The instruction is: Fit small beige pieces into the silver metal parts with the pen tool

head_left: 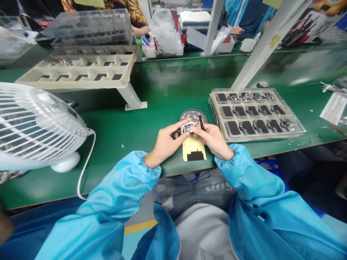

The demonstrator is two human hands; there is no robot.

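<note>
My left hand (166, 142) is closed on a small silver and black part (187, 127), which looks like an electronic assembly. It grips the part between thumb and fingers. Held in my right hand (215, 141) is a slim black stick-like tool (201, 122), tilted upward; its kind cannot be made out. The right thumb and fingertip also touch the silver part. Just behind both hands lies a round grey dish (204, 115) scattered with tiny light pieces. Under the hands, a yellow sheet (193, 144) with black strips (195, 155) rests near the table edge.
To the right sits a compartment tray (257, 115) of dark and silver parts. A raised tray (81, 77) stands on a metal bracket (134, 99) at back left. A white fan (38, 126) and its cord (89, 159) occupy the left. Other people work beyond the posts.
</note>
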